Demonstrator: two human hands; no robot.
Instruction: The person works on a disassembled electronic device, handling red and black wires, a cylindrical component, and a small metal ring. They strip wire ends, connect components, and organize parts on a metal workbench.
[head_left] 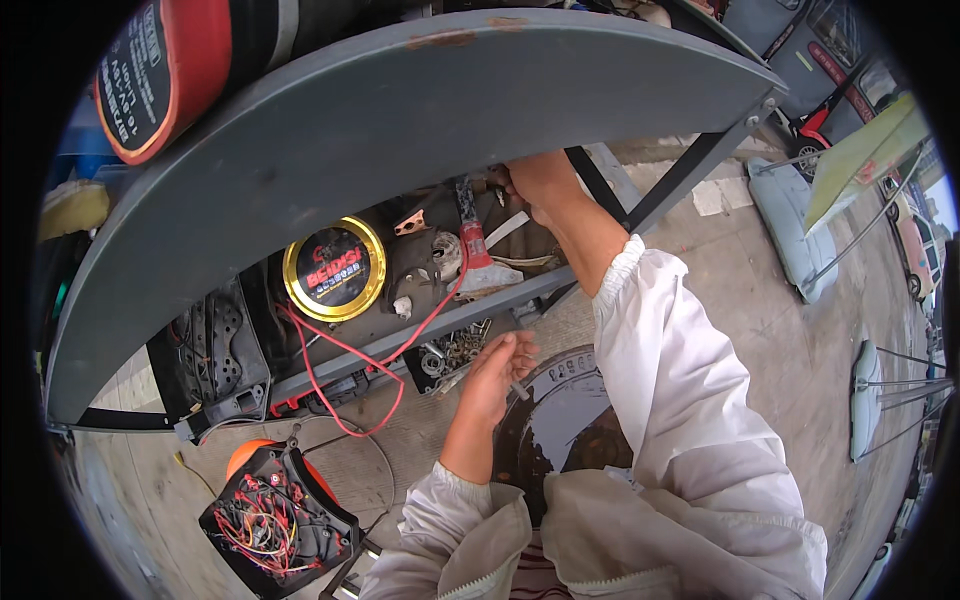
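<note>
My right hand (535,185) reaches under the rim of the curved grey metal top (420,110), its fingers curled at something partly hidden beside a grey-and-red scraper-like tool (478,250). My left hand (488,385) is lower, fingers curled beside a black tray of metal sockets and small parts (445,355); whatever it holds is unclear. On the shelf lie a round gold-rimmed tin (340,260), a looping red wire (400,380), a small copper piece (410,222) and black plastic parts (215,350).
A red-and-black battery pack (140,80) sits atop the metal. At lower left is an opened housing full of wires (270,520). A dark round basin (550,420) is below my hands. Padded stools (790,230) and parked vehicles (905,245) are at right.
</note>
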